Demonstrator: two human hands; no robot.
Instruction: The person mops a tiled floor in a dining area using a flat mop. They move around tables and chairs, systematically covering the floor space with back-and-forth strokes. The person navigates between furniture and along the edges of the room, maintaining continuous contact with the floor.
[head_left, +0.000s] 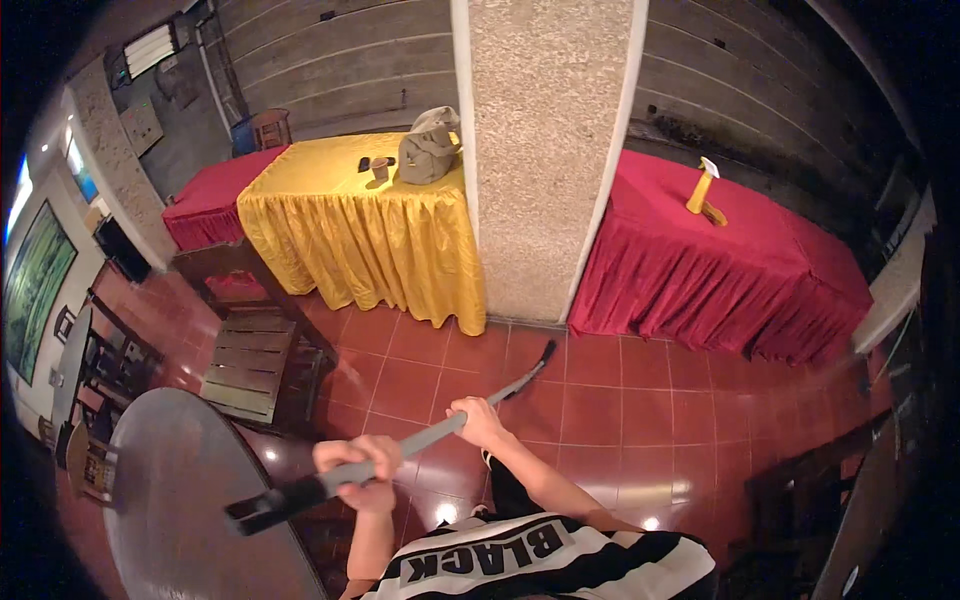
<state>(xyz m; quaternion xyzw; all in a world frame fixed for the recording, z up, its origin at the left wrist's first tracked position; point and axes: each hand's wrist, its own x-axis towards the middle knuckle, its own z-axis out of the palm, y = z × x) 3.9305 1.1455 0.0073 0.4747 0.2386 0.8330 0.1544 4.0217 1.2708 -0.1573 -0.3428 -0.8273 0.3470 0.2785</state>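
My left hand (360, 465) is closed around the upper part of a long grey pole (433, 437), just below its thick black grip (274, 508). Lower down the shaft, my right hand (478, 422) also grasps it. The pole slants away from me towards the base of a column. Its far end is a narrow, dark head (550, 349) low over the red tiled floor (592, 409); whether it touches the tiles I cannot tell, nor exactly which floor tool it is.
A textured column (547, 150) stands between a yellow-draped table (367, 225), bearing a cloth bag (429, 150) and cup (380, 169), and a red-draped table (690, 277) with a yellow spray bottle (701, 187). Left are a wooden chair (251, 364) and an oval table (195, 495).
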